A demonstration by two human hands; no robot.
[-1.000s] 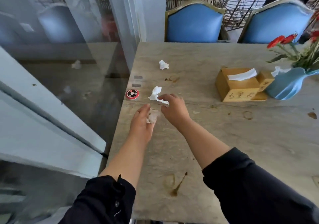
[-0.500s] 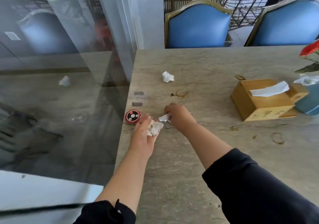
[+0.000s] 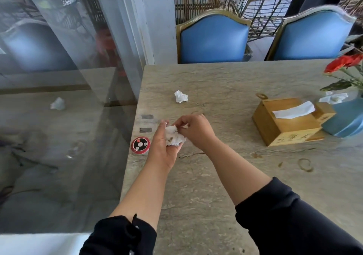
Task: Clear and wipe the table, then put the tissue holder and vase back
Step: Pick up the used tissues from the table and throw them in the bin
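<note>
A stained, crumpled tissue wad (image 3: 173, 138) sits in the upturned left hand (image 3: 164, 147), its fingers loosely cupped beneath it, above the left edge of the stone table (image 3: 216, 186). The right hand (image 3: 193, 130) pinches the wad's top with curled fingertips. Another crumpled tissue (image 3: 181, 96) lies farther back on the table. A round red call button (image 3: 140, 144) sits just left of the hands. At right, the wooden tissue holder (image 3: 290, 124) touches the blue vase (image 3: 345, 120) of red flowers.
</note>
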